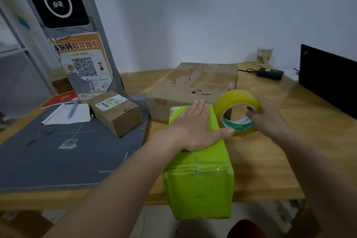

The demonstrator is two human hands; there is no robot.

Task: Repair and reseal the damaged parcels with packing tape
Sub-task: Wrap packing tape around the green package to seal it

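left hand (195, 127) flat, fingers straight, pressing green parcel (199, 170) overhanging table (270, 170) front edge | right hand (268, 120) gripping tape roll (238, 113) | risk: parcel tips off when tape pulls

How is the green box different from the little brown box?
The green box is bright green; the little brown box is plain cardboard brown. The left hand presses flat on the green box, while nothing touches the brown one. The green box sticks out over the table edge; the brown one sits on a grey mat. The brown box shows a white label. Both are closed.
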